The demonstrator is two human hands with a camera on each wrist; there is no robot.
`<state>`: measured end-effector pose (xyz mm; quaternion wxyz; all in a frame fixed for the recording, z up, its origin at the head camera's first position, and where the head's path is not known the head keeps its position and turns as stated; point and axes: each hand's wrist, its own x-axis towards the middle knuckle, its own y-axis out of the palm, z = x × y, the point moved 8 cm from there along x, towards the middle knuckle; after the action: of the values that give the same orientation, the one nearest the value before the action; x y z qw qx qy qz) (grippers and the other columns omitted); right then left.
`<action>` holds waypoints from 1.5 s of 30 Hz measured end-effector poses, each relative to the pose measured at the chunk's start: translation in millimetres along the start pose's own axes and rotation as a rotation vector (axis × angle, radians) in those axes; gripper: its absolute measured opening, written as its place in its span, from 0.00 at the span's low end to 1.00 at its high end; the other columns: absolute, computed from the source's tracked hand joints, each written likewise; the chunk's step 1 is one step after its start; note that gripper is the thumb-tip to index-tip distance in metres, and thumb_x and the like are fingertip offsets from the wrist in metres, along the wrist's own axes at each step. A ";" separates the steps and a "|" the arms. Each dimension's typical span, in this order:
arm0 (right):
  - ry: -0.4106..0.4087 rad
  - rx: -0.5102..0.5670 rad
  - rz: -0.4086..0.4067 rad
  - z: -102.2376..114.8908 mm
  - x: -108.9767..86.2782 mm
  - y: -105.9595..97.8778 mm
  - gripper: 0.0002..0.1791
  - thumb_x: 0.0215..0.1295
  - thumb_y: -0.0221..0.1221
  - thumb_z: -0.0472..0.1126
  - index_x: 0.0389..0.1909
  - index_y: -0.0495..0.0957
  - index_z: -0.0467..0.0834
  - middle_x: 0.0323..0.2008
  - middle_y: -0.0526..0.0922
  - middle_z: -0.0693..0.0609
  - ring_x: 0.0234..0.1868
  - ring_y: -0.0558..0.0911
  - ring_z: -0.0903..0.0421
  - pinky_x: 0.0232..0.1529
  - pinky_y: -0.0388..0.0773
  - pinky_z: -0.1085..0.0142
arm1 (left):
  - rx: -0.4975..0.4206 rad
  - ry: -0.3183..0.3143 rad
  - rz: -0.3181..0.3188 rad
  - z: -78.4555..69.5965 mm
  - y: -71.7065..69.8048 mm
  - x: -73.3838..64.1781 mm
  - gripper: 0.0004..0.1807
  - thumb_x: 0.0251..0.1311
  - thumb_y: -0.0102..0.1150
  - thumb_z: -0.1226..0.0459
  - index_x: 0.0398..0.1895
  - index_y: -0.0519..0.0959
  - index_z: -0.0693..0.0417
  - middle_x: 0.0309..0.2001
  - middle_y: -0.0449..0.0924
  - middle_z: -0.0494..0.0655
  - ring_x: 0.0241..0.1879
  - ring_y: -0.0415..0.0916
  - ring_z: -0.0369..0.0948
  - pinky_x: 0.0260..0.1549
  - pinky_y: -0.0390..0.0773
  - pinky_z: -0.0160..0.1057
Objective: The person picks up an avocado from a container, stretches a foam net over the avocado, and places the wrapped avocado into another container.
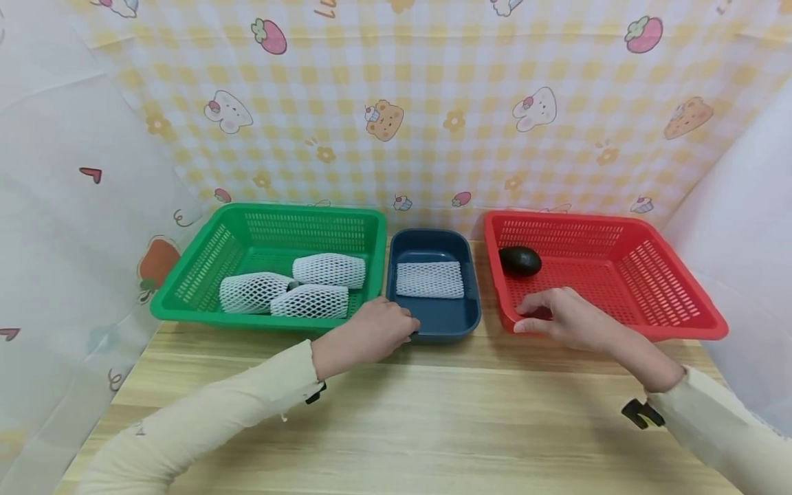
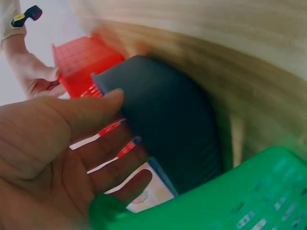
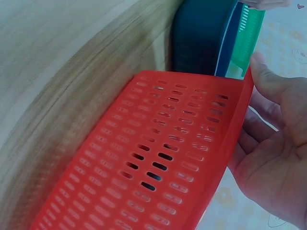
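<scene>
My left hand (image 1: 379,328) is at the front left corner of a dark blue plastic tray (image 1: 436,321), its thumb outside the rim and its fingers over the inside. In the tray lies a white foam net sleeve (image 1: 430,280). To the right, my right hand (image 1: 559,317) grips the front left rim of a red slotted basket (image 1: 631,292). Its thumb (image 3: 261,72) shows at the rim's edge in the right wrist view, with the fingers partly hidden behind the wall. A dark avocado (image 1: 521,261) sits in that basket's left side.
A green slotted basket (image 1: 266,214) stands left of the tray, close by my left hand. It holds several white net-wrapped items (image 1: 328,269). All three containers are on a wooden table (image 1: 427,419), before a yellow checked cloth (image 1: 433,89).
</scene>
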<state>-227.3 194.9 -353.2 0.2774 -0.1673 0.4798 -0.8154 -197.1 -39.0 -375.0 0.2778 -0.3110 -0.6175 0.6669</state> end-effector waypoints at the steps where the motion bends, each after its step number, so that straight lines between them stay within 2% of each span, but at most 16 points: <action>1: -0.004 0.001 -0.001 0.0 0.1 0.2 0.15 0.58 0.74 0.42 0.46 0.88 0.44 0.35 0.84 0.62 0.34 0.79 0.60 0.36 0.80 0.64 | 0.007 -0.002 -0.015 -0.1 1.2 0.5 0.05 0.67 0.66 0.64 0.42 0.88 0.47 0.35 0.85 0.42 0.35 0.83 0.41 0.32 0.77 0.39; 5: -0.013 -0.002 0.004 0.5 1.7 0.1 0.15 0.58 0.74 0.43 0.46 0.88 0.44 0.35 0.84 0.62 0.34 0.79 0.60 0.36 0.80 0.65 | 0.001 -0.008 -0.065 0.6 2.1 1.0 0.07 0.65 0.66 0.69 0.38 0.88 0.46 0.31 0.84 0.42 0.30 0.82 0.40 0.27 0.77 0.39; 8: -0.027 -0.001 0.026 1.8 3.0 -0.5 0.15 0.59 0.74 0.44 0.46 0.88 0.44 0.35 0.84 0.62 0.34 0.80 0.61 0.36 0.81 0.65 | -0.014 -0.014 -0.066 1.8 2.9 0.8 0.06 0.66 0.66 0.68 0.39 0.88 0.46 0.32 0.85 0.42 0.31 0.82 0.40 0.27 0.78 0.39; 12: -0.068 -0.009 0.104 4.2 3.0 -2.6 0.17 0.61 0.72 0.49 0.48 0.86 0.46 0.36 0.83 0.64 0.34 0.80 0.63 0.36 0.81 0.66 | -0.032 -0.013 -0.060 2.3 4.5 0.4 0.06 0.67 0.66 0.66 0.41 0.89 0.46 0.34 0.86 0.43 0.32 0.82 0.40 0.28 0.78 0.39; 17: -0.096 -0.031 0.177 0.2 5.1 -17.3 0.20 0.63 0.70 0.54 0.52 0.85 0.50 0.42 0.84 0.64 0.40 0.81 0.64 0.42 0.82 0.61 | -0.029 -0.008 -0.062 2.4 5.0 -0.1 0.06 0.67 0.65 0.65 0.42 0.89 0.46 0.35 0.86 0.43 0.32 0.82 0.40 0.29 0.78 0.38; 23: -0.008 -0.056 0.171 -28.1 19.1 -46.2 0.21 0.61 0.72 0.50 0.52 0.84 0.44 0.45 0.85 0.55 0.43 0.83 0.59 0.44 0.82 0.57 | -0.006 0.006 -0.093 2.8 3.3 -0.6 0.06 0.67 0.66 0.64 0.42 0.89 0.46 0.34 0.86 0.42 0.31 0.82 0.40 0.28 0.79 0.38; 31: 0.055 -0.152 0.099 -68.7 46.2 -74.3 0.19 0.59 0.74 0.42 0.48 0.84 0.38 0.43 0.85 0.49 0.43 0.84 0.50 0.46 0.81 0.49 | -0.010 0.014 -0.099 3.0 4.7 -1.0 0.06 0.68 0.65 0.64 0.43 0.89 0.46 0.35 0.86 0.42 0.31 0.82 0.40 0.28 0.79 0.38; 34: 0.091 -0.180 0.133 -81.6 53.8 -74.1 0.22 0.60 0.74 0.43 0.50 0.82 0.36 0.45 0.85 0.45 0.47 0.83 0.44 0.48 0.79 0.45 | -0.014 0.019 -0.101 2.2 4.8 -0.7 0.06 0.68 0.65 0.64 0.43 0.89 0.46 0.35 0.86 0.42 0.31 0.82 0.40 0.28 0.79 0.38; 40: 0.204 -0.245 0.269 -102.0 62.2 -67.1 0.42 0.56 0.75 0.55 0.62 0.75 0.31 0.55 0.79 0.34 0.57 0.77 0.33 0.52 0.74 0.37 | -0.002 0.022 -0.112 1.7 3.8 0.3 0.07 0.69 0.64 0.64 0.43 0.89 0.45 0.36 0.86 0.41 0.31 0.83 0.40 0.29 0.79 0.38; 45: 0.274 -0.245 0.323 -109.4 69.6 -60.7 0.50 0.52 0.75 0.60 0.67 0.70 0.30 0.60 0.75 0.31 0.61 0.72 0.30 0.55 0.70 0.34 | -0.002 0.023 -0.108 1.5 3.7 -0.6 0.07 0.68 0.64 0.64 0.43 0.89 0.45 0.36 0.86 0.42 0.31 0.83 0.40 0.29 0.79 0.38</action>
<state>-359.0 251.2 -352.5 0.3142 -0.0087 0.6287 -0.7113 -197.8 -40.7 -378.6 0.3200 -0.2851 -0.6310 0.6467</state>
